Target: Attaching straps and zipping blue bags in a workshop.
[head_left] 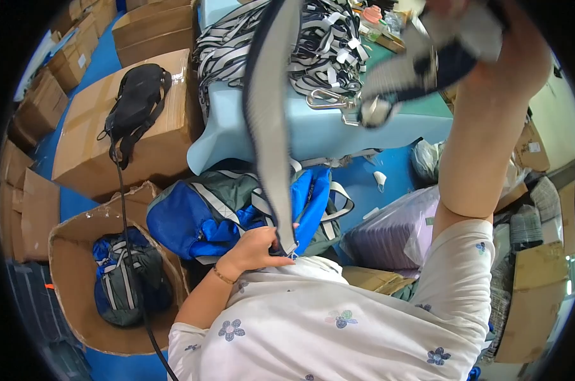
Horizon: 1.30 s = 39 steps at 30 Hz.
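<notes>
A long grey strap (266,120) with dark edging is stretched taut between both hands. Its lower end is pinched by the left hand (257,246), fingers pressed together on it just above the lap, over the blue bag (202,219). The upper end is held high by the right hand (490,38), closed around strap and metal clip (375,109). The step in hand looks like straightening or checking the strap. Next, a steady pull and a clean fold would seemingly be called for.
</notes>
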Tool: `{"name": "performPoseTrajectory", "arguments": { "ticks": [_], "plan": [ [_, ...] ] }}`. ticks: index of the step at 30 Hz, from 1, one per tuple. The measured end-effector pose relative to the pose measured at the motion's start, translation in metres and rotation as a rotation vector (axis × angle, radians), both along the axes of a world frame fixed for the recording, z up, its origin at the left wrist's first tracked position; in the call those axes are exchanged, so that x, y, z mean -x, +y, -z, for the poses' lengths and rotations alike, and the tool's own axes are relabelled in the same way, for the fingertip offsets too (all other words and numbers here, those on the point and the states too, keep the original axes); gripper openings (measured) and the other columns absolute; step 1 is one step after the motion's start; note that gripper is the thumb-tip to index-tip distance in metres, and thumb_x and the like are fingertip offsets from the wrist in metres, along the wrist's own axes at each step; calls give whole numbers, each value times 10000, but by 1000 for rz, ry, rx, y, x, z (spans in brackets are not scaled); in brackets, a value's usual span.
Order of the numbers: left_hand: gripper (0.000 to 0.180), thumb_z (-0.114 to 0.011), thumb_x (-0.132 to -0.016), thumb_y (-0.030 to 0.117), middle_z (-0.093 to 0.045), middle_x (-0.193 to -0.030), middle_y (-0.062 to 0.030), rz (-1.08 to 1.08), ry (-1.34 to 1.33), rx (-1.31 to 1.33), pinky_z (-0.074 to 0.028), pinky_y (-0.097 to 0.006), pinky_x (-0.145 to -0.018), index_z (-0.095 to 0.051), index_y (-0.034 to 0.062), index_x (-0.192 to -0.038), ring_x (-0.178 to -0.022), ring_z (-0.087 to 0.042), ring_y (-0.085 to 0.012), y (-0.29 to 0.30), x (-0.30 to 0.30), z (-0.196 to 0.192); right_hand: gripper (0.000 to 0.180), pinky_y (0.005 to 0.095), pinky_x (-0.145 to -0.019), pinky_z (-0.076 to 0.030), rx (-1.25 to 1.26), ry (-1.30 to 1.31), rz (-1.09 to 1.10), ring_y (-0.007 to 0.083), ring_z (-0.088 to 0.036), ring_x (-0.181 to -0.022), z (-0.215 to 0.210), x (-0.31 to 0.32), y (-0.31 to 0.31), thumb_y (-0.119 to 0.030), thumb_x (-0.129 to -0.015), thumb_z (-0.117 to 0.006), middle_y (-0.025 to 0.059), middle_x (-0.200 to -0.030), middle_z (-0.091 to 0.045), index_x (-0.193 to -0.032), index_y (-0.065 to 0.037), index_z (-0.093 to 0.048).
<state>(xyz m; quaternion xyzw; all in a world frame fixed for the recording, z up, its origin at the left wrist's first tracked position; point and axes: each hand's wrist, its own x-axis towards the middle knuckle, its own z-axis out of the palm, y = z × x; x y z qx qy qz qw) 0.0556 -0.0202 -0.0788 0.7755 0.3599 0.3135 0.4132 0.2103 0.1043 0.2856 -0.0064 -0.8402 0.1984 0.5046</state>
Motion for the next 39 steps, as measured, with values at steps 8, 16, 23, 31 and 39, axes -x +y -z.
{"name": "performPoseTrajectory", "arguments": {
  "ticks": [8, 16, 23, 31, 39],
  "plan": [
    [564, -648, -801, 138, -581, -1177, -132, 136, -189, 400, -418, -320, -923, -477, 117, -1337, -1016, -553, -239, -7, 23, 3, 414, 431, -698, -486, 461, -1415, -31, 359, -616, -775, 180, -26, 3, -255, -736, -650, 198, -812, -625, -1054, -25, -518],
    [438, -638, -800, 162, -582, -1172, -154, -22, -138, 266, -409, -320, -947, -547, 22, -1204, -1081, -544, -274, -10, 34, 14, 383, 363, -680, -489, 126, -885, 142, 274, -545, -832, 344, -93, -72, -163, -550, -734, 82, -831, -567, -895, -77, -594],
    [523, -667, -782, 212, -561, -1191, -211, -305, 191, 160, -462, -373, -892, -520, 80, -1265, -1059, -557, -365, 20, 12, 1, 293, 330, -606, -486, 77, -806, 179, 232, -553, -742, 337, -104, -119, -164, -574, -680, 40, -754, -551, -852, -94, -614],
    [376, -591, -806, 346, -659, -988, -137, -202, 731, 100, -529, -396, -703, -611, 145, -1123, -866, -641, -317, 32, -22, -11, 407, 359, -640, -484, 293, -355, 418, 273, -574, -786, 302, -98, -47, -97, -537, -756, 77, -858, -569, -922, -90, -622],
    [505, -633, -749, 359, -598, -978, -253, -278, 636, -1, -534, -431, -665, -561, 17, -1113, -824, -638, -362, 13, -23, 8, 335, 414, -647, -478, 327, -994, 173, 304, -606, -797, 360, -67, -26, -250, -668, -718, 94, -819, -597, -933, -105, -574]
  ]
}}
